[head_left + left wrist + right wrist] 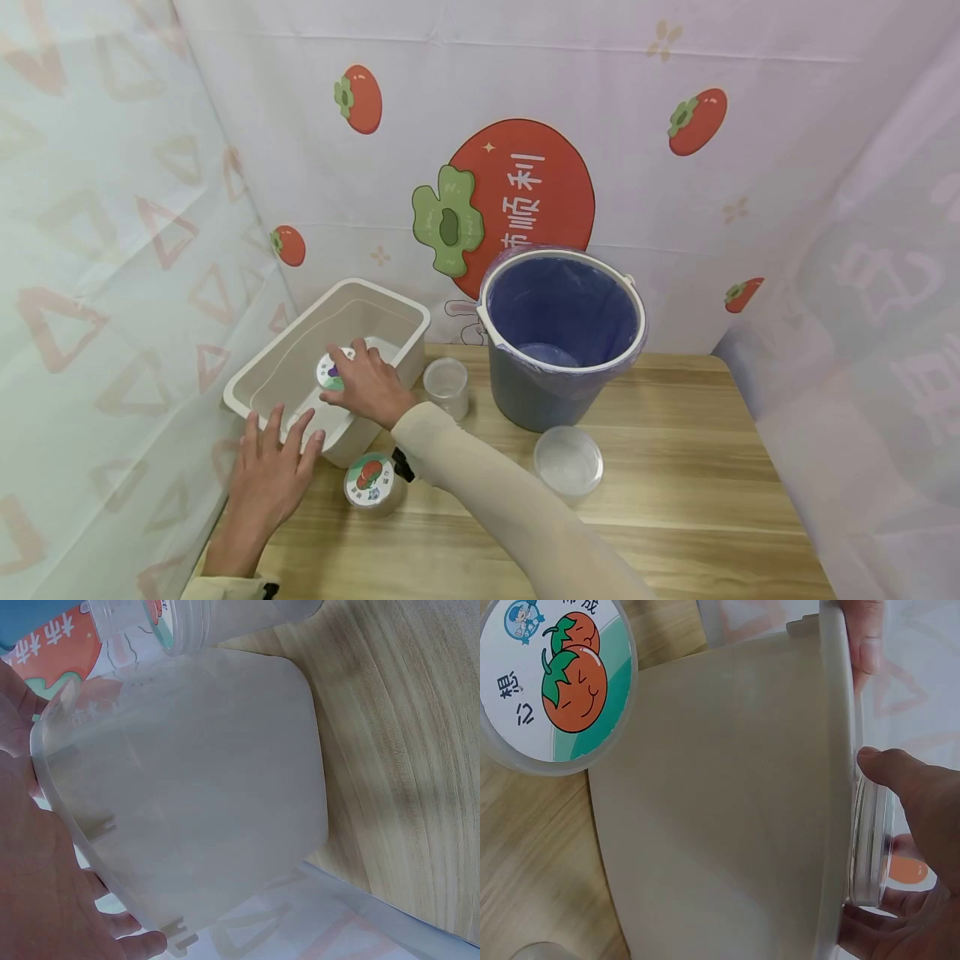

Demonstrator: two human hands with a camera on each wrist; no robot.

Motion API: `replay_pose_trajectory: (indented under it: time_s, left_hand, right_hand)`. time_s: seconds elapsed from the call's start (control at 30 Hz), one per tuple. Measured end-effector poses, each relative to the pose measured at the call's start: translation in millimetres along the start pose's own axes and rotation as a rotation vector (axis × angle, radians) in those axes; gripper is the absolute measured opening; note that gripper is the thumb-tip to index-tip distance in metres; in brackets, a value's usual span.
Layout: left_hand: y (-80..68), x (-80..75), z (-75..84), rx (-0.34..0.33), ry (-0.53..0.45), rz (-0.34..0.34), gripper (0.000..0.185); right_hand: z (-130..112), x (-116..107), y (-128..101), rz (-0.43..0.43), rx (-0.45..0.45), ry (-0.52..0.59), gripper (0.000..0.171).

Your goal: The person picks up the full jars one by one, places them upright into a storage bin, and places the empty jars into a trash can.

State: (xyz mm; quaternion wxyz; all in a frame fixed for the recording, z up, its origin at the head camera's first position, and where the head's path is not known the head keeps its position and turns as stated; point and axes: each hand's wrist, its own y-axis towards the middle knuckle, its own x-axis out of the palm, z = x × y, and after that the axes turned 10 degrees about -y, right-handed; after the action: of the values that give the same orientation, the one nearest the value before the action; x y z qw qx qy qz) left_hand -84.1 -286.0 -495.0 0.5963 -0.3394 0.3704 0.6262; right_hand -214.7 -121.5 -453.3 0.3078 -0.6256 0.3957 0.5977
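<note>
Right hand has its grip round a sealed cup inside the white tub at the worktop's left edge, left hand flat-fingered steadying the rim; lifting it clear seems next.

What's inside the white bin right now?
Inside the white bin, the right hand grips a clear cup with a printed lid. The bin floor beneath the hand and cup is hidden. The left hand rests on the near rim.
</note>
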Motion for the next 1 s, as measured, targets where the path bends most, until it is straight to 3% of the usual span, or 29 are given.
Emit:
replay_pose_trajectory:
  time_s: [0.3,0.73,1.0]
  left_hand:
    - [1.0,-1.6,2.5,-0.023,-0.002,-0.036,0.064]
    - [-0.5,-2.1,2.1,-0.028,-0.01,-0.037,0.063]
    - [-0.8,-1.0,1.0,-0.019,-0.01,-0.018,0.061]
  right_hand:
    - [-2,5,5,-0.019,-0.008,-0.134,0.077]
    - [-9,8,10,-0.162,0.042,-0.175,0.068]
    - [-12,5,10,-0.191,0.036,-0.21,0.059]
